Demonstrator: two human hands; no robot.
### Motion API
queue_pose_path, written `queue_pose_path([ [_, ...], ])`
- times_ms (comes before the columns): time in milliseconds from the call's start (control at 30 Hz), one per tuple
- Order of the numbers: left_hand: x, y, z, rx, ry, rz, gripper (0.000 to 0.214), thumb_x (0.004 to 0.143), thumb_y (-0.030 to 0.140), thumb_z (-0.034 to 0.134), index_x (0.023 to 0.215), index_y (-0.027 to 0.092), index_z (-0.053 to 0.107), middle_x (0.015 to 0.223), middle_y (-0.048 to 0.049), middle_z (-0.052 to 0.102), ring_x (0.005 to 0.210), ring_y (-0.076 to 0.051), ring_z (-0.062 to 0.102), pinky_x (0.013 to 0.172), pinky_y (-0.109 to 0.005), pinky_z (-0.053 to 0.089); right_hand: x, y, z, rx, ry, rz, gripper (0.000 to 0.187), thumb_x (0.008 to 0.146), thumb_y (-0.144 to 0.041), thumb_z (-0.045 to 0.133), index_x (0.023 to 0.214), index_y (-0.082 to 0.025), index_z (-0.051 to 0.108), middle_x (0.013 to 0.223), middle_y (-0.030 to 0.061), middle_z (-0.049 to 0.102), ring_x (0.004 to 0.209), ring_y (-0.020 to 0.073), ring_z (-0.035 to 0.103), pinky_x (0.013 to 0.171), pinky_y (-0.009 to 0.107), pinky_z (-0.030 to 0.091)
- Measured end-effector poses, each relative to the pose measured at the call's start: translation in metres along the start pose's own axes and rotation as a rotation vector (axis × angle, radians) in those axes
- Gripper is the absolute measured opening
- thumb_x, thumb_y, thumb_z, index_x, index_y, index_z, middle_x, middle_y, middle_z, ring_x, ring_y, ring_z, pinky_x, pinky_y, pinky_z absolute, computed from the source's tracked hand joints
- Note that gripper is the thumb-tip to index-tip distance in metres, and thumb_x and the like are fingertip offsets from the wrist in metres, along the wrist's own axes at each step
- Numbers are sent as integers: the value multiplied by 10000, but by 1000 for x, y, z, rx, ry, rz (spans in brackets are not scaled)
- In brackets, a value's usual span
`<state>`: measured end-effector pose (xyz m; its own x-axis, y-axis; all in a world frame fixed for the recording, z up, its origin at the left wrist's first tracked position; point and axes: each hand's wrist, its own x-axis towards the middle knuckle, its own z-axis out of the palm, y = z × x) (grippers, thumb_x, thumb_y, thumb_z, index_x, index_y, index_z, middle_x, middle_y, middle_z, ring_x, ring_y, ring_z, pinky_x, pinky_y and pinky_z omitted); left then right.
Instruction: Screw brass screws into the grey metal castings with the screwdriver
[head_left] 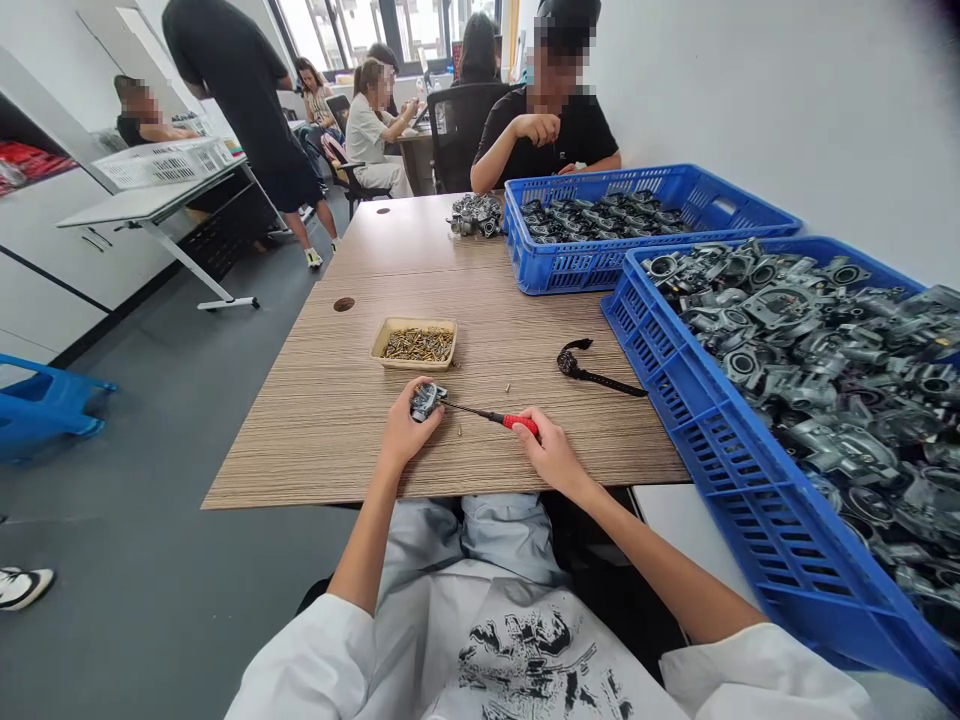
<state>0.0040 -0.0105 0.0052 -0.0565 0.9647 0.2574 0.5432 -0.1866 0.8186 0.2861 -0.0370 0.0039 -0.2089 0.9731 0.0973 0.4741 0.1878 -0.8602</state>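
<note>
Just before the screw tray [415, 344] on the desk [330, 420], the left hand [405, 432] pinches a metal part [426, 401]. The right hand [551, 455] has its grip wrapped round the screwdriver [491, 415], whose tip is at the part. This looks like screw-driving, which calls for a steady, seated tip.

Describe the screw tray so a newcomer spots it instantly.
Start at the wood-grain table. Just beyond the left hand gripping a small grey metal part sits a shallow beige rectangular tray. It alone holds small brass-coloured screws; the blue plastic crates hold grey metal castings.
</note>
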Motion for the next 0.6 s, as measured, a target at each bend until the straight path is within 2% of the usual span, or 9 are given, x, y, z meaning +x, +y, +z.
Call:
queue_pose_path([
  [133,1,-2,-1,0,34,34,474,841,312,703,1301,234,619,1194,-66,705,1067,-226,658,1000,-367,492,0,-2,-1,13,26,16,312,1040,-520,469,993,-224,557,628,-42,504,575,173,478,591,285,348],
  [367,0,0,-1,-6,15,8,490,848,387,733,1300,230,626,1176,-63,725,1028,-221,666,971,-362,505,0,-2,0,-11,18,3,312,1038,-524,466,983,-229,551,617,-44,504,566,172,483,579,282,346],
  [600,0,1,0,-3,27,-5,457,871,421,708,1283,233,646,1107,-44,740,947,-201,674,909,-333,522,-5,1,0,-123,82,-40,310,1052,-518,467,1044,-229,581,761,11,650,621,192,569,617,292,381],
])
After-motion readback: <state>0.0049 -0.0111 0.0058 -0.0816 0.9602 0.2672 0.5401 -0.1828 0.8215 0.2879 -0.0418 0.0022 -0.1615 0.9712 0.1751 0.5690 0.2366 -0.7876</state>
